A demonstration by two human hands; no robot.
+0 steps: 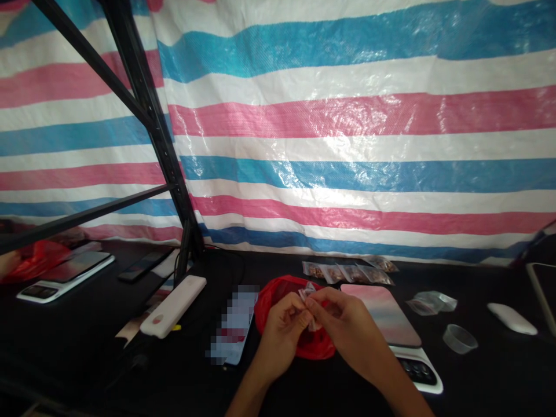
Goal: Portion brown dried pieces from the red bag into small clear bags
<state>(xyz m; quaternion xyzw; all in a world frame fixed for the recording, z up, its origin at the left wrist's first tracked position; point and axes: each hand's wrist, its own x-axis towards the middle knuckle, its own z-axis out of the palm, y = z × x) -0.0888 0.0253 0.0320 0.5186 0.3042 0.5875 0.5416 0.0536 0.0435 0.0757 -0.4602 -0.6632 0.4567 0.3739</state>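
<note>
Both my hands meet over a red plastic bag (278,289) whose mouth lies open on the black table. Between my fingertips is a small clear plastic bag (309,289). My left hand (284,324) pinches it from the left, and my right hand (343,321) pinches it from the right. Fingers cover most of the small bag, so its contents are hidden. Just right of the red bag, partly behind my right wrist, sits a digital scale (382,313) with a shiny plate and a dark button panel.
Several small filled bags (347,272) lie in a row at the back. To the right are empty clear bags (432,302), a clear plastic cup (460,339) and a white mouse-shaped object (511,318). A phone (237,324), a white power bank (174,307) and a black metal post (167,162) stand left.
</note>
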